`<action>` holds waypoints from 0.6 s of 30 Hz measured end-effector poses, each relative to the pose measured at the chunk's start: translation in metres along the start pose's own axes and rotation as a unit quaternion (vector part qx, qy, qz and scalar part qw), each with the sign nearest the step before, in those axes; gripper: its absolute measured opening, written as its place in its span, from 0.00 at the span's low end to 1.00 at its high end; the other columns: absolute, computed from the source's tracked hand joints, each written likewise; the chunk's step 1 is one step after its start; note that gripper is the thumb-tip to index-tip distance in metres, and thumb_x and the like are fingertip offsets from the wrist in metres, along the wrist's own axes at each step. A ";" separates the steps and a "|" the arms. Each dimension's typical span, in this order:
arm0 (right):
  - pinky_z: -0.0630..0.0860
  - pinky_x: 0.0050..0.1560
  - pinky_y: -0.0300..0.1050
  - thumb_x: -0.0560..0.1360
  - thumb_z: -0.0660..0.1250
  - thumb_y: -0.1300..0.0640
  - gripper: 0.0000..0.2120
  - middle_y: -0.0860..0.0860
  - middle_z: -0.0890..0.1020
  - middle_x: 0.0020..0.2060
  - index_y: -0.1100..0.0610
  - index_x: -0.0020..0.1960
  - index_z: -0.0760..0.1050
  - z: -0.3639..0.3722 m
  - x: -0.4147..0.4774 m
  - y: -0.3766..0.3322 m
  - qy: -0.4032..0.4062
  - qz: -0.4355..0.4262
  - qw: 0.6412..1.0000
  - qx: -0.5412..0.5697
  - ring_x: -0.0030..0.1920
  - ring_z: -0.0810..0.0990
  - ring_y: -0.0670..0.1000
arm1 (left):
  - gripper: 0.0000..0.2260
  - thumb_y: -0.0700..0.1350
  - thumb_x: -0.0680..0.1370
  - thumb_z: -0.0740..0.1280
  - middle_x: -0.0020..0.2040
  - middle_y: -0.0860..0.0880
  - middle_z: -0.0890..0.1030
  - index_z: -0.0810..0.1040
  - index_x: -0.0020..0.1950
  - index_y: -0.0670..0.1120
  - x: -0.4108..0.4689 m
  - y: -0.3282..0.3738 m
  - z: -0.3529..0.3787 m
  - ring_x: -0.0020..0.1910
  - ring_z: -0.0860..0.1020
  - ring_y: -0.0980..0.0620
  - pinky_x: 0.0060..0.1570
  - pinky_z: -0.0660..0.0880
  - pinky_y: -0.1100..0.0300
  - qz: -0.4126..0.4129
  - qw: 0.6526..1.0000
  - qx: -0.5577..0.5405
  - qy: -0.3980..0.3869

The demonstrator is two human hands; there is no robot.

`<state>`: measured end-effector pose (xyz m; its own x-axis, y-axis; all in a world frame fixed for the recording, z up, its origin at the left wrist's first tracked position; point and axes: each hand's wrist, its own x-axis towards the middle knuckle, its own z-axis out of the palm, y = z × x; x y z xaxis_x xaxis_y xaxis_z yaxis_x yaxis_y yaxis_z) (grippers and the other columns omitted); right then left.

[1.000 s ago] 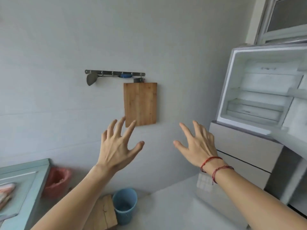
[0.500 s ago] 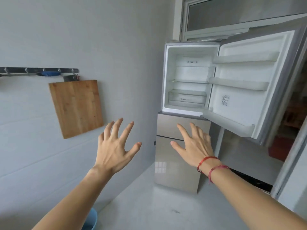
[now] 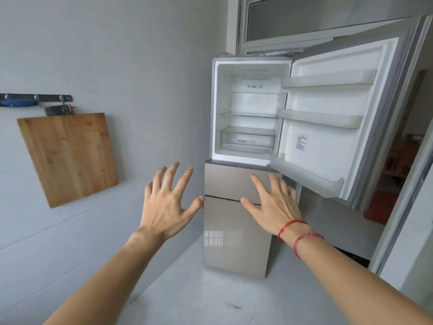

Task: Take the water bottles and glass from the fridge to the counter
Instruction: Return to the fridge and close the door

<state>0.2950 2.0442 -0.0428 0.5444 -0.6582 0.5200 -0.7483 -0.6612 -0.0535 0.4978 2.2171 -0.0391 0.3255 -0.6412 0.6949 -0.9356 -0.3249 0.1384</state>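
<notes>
Ahead of the person, the fridge [image 3: 248, 118] now sits nearer the middle of the view than half a second ago, its upper door [image 3: 337, 127] swung wide. No bottles or glass show on its shelves. The left hand [image 3: 166, 205] and right hand [image 3: 274, 207] stay raised with fingers spread, holding nothing. The cutting board [image 3: 68, 158] has slid toward the left edge.
</notes>
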 end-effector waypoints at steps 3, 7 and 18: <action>0.61 0.70 0.60 0.76 0.52 0.31 0.34 0.58 0.61 0.75 0.42 0.78 0.54 0.010 0.014 0.014 -0.001 0.004 1.000 0.001 0.72 0.62 0.59 | 0.32 0.67 0.76 0.56 0.76 0.42 0.67 0.69 0.76 0.51 0.012 0.005 0.017 0.73 0.65 0.35 0.62 0.69 0.40 0.002 1.000 0.005 -0.007; 0.62 0.70 0.61 0.76 0.52 0.31 0.34 0.57 0.62 0.74 0.43 0.78 0.55 0.029 0.034 0.028 -0.008 0.009 1.000 -0.001 0.72 0.63 0.59 | 0.33 0.67 0.76 0.55 0.76 0.42 0.67 0.69 0.76 0.51 0.031 0.003 0.042 0.74 0.65 0.35 0.62 0.69 0.40 0.006 1.000 0.011 -0.019; 0.61 0.71 0.61 0.77 0.51 0.31 0.34 0.58 0.61 0.75 0.42 0.79 0.53 0.107 0.125 0.027 -0.032 0.029 0.999 -0.009 0.73 0.61 0.59 | 0.32 0.66 0.76 0.57 0.76 0.41 0.68 0.71 0.75 0.50 0.114 -0.045 0.135 0.73 0.66 0.35 0.60 0.70 0.40 0.024 0.999 -0.004 -0.026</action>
<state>0.3832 1.9053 -0.0703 0.5231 -0.7169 0.4610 -0.7852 -0.6156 -0.0664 0.5961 2.0648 -0.0614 0.2861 -0.6921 0.6627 -0.9514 -0.2873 0.1107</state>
